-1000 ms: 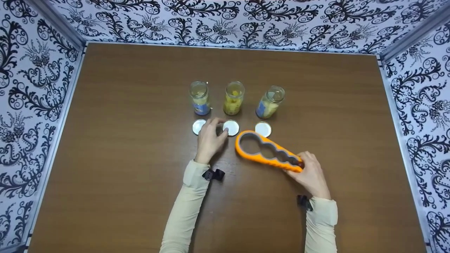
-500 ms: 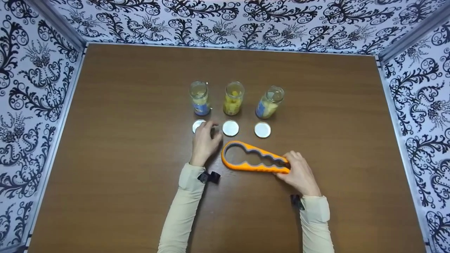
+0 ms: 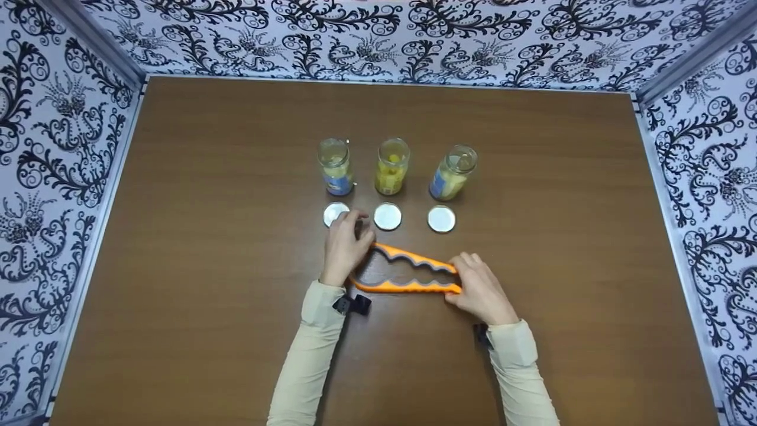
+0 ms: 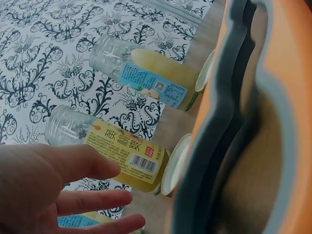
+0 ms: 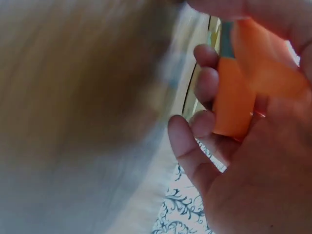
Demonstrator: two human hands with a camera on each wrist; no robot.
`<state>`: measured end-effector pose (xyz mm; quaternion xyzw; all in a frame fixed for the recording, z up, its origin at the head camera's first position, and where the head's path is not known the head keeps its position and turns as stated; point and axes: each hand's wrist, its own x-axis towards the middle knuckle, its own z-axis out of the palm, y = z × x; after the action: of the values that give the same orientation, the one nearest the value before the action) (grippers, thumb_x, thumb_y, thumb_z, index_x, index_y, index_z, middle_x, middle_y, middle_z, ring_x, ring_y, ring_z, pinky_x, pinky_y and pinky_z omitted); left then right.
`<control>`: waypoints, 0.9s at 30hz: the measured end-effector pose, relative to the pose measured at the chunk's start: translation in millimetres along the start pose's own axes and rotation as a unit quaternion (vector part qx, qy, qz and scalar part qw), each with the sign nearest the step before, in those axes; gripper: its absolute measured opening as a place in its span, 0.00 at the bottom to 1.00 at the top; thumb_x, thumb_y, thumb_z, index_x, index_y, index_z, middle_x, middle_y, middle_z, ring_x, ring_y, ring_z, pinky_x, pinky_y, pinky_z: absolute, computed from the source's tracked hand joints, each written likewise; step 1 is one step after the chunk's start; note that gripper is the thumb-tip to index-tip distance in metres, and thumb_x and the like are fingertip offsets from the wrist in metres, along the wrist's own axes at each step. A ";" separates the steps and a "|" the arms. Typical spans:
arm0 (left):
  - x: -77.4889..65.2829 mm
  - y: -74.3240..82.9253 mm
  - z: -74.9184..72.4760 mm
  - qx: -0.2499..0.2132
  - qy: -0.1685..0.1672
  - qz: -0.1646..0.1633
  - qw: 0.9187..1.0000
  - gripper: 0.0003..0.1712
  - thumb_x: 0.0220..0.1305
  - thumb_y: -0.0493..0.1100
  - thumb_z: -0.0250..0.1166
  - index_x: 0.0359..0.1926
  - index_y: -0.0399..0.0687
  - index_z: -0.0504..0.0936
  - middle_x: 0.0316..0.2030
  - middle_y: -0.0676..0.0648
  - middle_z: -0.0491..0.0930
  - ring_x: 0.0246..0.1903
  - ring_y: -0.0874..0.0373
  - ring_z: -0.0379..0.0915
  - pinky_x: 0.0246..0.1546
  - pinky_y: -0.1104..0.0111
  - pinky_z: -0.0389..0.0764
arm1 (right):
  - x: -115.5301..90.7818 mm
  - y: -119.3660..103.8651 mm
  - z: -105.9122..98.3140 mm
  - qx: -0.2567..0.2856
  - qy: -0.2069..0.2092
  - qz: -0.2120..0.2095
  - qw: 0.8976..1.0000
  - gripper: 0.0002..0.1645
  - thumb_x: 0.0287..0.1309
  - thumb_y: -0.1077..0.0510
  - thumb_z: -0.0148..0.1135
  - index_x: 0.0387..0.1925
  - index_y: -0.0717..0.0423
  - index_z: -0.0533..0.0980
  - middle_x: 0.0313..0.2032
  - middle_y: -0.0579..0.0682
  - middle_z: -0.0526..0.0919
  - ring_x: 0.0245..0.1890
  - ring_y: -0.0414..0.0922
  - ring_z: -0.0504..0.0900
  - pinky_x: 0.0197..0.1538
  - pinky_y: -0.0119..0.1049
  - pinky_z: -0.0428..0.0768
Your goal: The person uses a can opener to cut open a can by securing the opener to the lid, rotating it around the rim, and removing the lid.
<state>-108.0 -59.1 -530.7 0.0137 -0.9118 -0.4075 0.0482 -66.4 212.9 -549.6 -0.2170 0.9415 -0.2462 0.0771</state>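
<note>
My right hand (image 3: 482,290) grips the end of an orange jar opener (image 3: 408,287) with grey scalloped inner edges. In the right wrist view, fingers curl round the orange ends (image 5: 234,100). The opener's rounded end lies beside my left hand (image 3: 345,248), which partly covers it. The left wrist view shows that hand's fingers (image 4: 92,201) extended, holding nothing. Just beyond the hand is a white jar lid (image 3: 333,213), partly covered. A middle lid (image 3: 388,216) and a right lid (image 3: 442,219) lie in the same row.
Behind the lids stand three lidless glass jars: a blue-labelled left jar (image 3: 337,171), a middle jar (image 3: 391,171) with yellow contents, and a blue-labelled right jar (image 3: 452,174). Patterned panels (image 3: 366,47) border the brown table (image 3: 207,236) at the back and sides.
My right hand has moved left with the jar opener, bringing its rounded end up to my left hand. The left hand has drawn back slightly from the lids. Jars and lids have stayed put.
</note>
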 end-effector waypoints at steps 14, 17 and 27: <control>-12.1 -13.0 -9.1 -0.042 0.040 -0.003 0.998 0.13 0.54 0.34 0.68 0.42 0.35 0.82 0.40 0.37 0.80 0.43 0.39 0.76 0.46 0.51 0.74 | 13.2 -11.9 3.9 0.020 -0.027 -0.020 0.999 0.32 0.40 0.62 0.76 0.50 0.59 0.73 0.43 0.51 0.78 0.43 0.52 0.72 0.49 0.48 0.70; -14.1 -14.1 -10.9 -0.043 0.048 0.001 0.998 0.13 0.54 0.35 0.67 0.42 0.35 0.82 0.40 0.37 0.80 0.43 0.39 0.76 0.46 0.51 0.74 | 15.7 -11.3 2.7 0.018 -0.021 -0.034 0.999 0.31 0.40 0.62 0.75 0.50 0.59 0.74 0.43 0.51 0.78 0.44 0.52 0.73 0.49 0.49 0.70; -22.0 -17.7 -10.2 -0.052 0.063 0.014 0.997 0.12 0.55 0.34 0.68 0.41 0.34 0.81 0.39 0.38 0.80 0.41 0.41 0.77 0.45 0.52 0.75 | 18.8 -8.2 3.4 0.009 -0.012 -0.040 0.999 0.32 0.42 0.61 0.76 0.53 0.58 0.75 0.47 0.53 0.76 0.49 0.55 0.71 0.53 0.51 0.69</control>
<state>-85.3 -77.1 -538.9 0.0242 -0.8847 -0.4520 0.1115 -79.3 196.5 -549.2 -0.2567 0.9288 -0.2552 0.0801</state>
